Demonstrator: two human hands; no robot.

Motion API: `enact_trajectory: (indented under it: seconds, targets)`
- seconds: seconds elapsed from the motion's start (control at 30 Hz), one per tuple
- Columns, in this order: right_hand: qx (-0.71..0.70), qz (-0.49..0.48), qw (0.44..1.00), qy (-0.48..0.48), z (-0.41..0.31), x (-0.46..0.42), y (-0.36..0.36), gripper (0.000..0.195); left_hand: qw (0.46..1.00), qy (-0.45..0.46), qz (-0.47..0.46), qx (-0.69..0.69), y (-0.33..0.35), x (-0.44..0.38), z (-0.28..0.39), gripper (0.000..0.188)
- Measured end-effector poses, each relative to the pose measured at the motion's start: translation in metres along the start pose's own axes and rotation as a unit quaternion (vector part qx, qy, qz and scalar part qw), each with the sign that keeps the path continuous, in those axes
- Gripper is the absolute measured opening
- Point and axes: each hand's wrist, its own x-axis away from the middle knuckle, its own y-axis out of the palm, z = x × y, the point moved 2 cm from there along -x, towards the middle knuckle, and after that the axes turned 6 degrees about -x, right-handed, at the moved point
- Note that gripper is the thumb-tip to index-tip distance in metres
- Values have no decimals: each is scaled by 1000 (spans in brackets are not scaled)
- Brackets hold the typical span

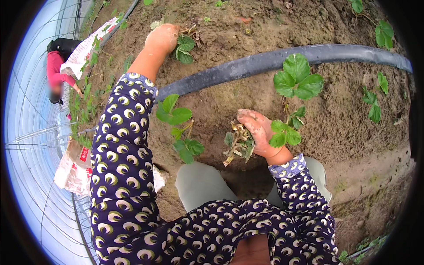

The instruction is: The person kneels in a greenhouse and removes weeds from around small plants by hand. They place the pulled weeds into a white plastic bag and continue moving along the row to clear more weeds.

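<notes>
My left hand [163,37] reaches over the far side of the hose, its fingers closed at a small strawberry plant [185,49] with dry, brown leaves at its base; the fingertips are hidden. My right hand [259,132] is cupped around a bunch of withered leaves [241,142], some brown and some grey-green, close above the soil in front of my knees. Green strawberry plants stand on either side of it, one [180,116] to the left and one [298,79] to the right, whose lower leaves overlap my right wrist.
A dark grey hose [245,68] curves across the soil bed. Further strawberry plants [374,106] grow at the right. On the left, a person in a pink top [55,68] bends by a white printed sack [89,49]; another sack [74,169] lies nearer, beside the greenhouse film wall.
</notes>
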Motion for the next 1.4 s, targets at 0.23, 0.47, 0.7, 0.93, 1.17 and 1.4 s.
enact_trajectory:
  seconds: [0.23, 0.47, 0.7, 0.93, 1.17, 1.4]
  targets:
    - [-5, 10, 1000, -21, -1, 9, -3, 46, 989, -37, -141, 33, 67, 104, -67, 25]
    - [6, 54, 998, 20, -12, 21, 28, 34, 636, -176, 25, 751, 1, 248, 15, 18]
    - [80, 77, 981, 161, -86, 32, 77, 46, 405, -160, -31, 900, 5, 336, 130, 20]
    - [-97, -28, 961, 258, -170, 37, 178, 68, 201, -90, -132, 966, 41, 389, 110, 33]
    - [16, -105, 970, 220, -148, 32, 208, 65, 346, 31, -123, 930, 47, 426, 57, 65]
    - [-55, 18, 955, 289, -148, -16, 201, 41, 375, 105, -125, 913, 39, 433, 4, 88]
